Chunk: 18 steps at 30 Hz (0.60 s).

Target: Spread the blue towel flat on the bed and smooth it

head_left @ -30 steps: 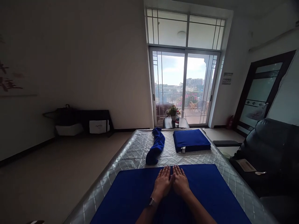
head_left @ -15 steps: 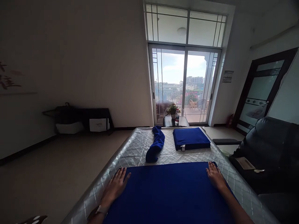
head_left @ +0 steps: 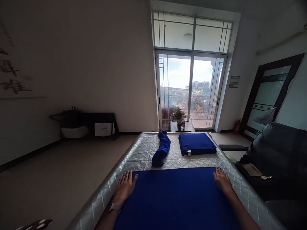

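The left hand (head_left: 124, 188) lies flat and open, palm down, fingers together and stretched forward, gripping nothing; it rests at the far left corner of the spread blue cloth (head_left: 176, 198), with the outer fingers seeming to sit on the quilted silver table cover (head_left: 141, 153) rather than on the cloth, though the dim light makes that edge hard to judge. A watch (head_left: 115, 207) sits on the wrist just behind the hand. Between the two hands the spread blue cloth lies flat and smooth on the cover, its far edge running straight from one hand to the other and its near part passing out of view at the bottom. Beyond that far edge, ahead of the left hand and a little to its right, a rolled blue cloth (head_left: 161, 149) lies loosely bunched, stretched away from the person. To the right of it, ahead of the right hand and slightly to its left, a folded blue cloth (head_left: 196, 143) lies as a neat flat square with a small white tag at its near edge; the two do not touch. The right hand (head_left: 222, 180) is likewise flat and open, palm down on the far right corner of the spread cloth, closed on nothing. Further right, well apart from that hand, stands a black leather armchair (head_left: 275, 153)
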Available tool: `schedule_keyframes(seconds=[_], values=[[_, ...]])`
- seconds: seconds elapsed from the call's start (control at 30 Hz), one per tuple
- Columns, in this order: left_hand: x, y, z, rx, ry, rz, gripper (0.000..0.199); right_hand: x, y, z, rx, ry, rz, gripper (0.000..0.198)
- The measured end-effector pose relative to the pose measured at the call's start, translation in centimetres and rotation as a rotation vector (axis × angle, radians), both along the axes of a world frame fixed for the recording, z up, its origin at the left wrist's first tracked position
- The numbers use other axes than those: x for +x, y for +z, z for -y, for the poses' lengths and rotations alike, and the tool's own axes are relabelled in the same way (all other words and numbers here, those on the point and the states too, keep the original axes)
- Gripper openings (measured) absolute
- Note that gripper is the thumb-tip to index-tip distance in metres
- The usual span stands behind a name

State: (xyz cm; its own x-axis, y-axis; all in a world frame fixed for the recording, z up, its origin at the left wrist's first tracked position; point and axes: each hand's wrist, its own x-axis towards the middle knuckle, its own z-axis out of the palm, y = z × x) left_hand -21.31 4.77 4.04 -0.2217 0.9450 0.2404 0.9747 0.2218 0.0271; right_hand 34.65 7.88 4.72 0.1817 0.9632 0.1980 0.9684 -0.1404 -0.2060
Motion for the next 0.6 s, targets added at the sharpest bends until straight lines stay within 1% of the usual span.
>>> schedule_keyframes(seconds=[0.07, 0.1, 0.17, 0.23, 0.3, 0.33, 0.4, 0.5, 0.6], values=[[3.3, 0.0, -0.5, 0.019, -0.084, 0.074, 0.067, -3.4, 0.5, 0.5, 0.020, 0.075, -0.014, 0.069], [5.5, -0.1, -0.8, 0.029, -0.155, 0.109, 0.068, -5.7, 0.7, 0.8, 0.025, 0.133, -0.029, 0.068], [10.5, -0.7, -1.3, 0.040, -0.330, 0.167, 0.068, -10.7, 0.8, 1.5, 0.017, 0.325, -0.134, 0.067], [15.2, -1.4, -1.9, 0.038, -0.487, 0.210, 0.067, -15.5, 0.7, 2.0, -0.002, 0.432, -0.155, 0.064], [18.5, -2.1, -2.3, 0.030, -0.594, 0.235, 0.066, -19.0, 0.5, 2.3, -0.034, 0.510, -0.161, 0.062], [19.6, -2.4, -2.5, 0.025, -0.626, 0.243, 0.066, -20.2, 0.4, 2.4, -0.048, 0.532, -0.161, 0.061], [20.5, -2.9, -2.7, 0.013, -0.655, 0.252, 0.066, -21.2, 0.1, 2.3, -0.067, 0.546, -0.161, 0.062], [20.5, -3.3, -2.9, -0.009, -0.642, 0.255, 0.069, -21.3, -0.2, 2.2, -0.070, 0.537, -0.157, 0.063], [19.9, -3.3, -3.0, -0.033, -0.622, 0.241, 0.070, -20.7, -0.3, 2.0, -0.058, 0.537, -0.151, 0.062]])
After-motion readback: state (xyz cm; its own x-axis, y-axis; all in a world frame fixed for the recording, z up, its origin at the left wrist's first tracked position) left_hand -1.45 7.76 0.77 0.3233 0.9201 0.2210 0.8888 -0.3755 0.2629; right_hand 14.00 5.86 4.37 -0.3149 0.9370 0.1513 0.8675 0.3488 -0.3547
